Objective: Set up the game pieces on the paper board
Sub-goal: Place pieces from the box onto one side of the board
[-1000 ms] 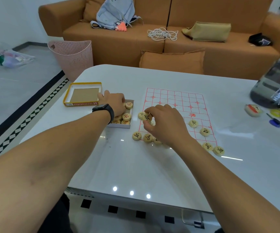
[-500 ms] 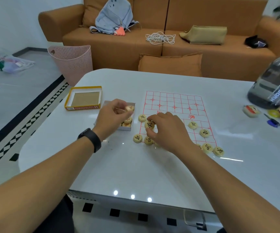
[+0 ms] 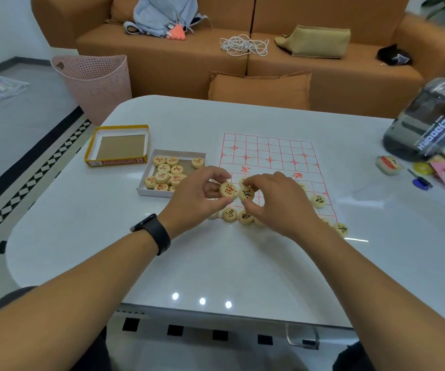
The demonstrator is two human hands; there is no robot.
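Holding two pieces side by side above the near-left part of the paper board (image 3: 269,153), the person has both hands raised off the desk. The left hand (image 3: 197,195) pinches a red-marked piece (image 3: 228,190) between thumb and fingers. The right hand (image 3: 275,199) pinches a black-marked piece (image 3: 246,194) the same way. The two discs sit edge to edge, touching or nearly so.

Change: a second ago the left hand was down in the white tray (image 3: 146,190), and half a second ago it was lifting a piece out; now that piece is over the board's left edge. The right hand, then low among the pieces at the board's left side, has come up with its black piece to meet it.

Judgement: a red piece has left the tray but is not yet placed. Its side looks to be the far half, where no pieces stand.

Around them: black pieces stand along the board's near edge (image 3: 229,214) and right side (image 3: 318,201). About a dozen red pieces (image 3: 162,178) are left in the tray, just left of the board. The yellow-rimmed box lid (image 3: 119,145) lies beyond the tray. A dark jug (image 3: 430,121) and small clutter sit at the desk's (image 3: 216,263) right.
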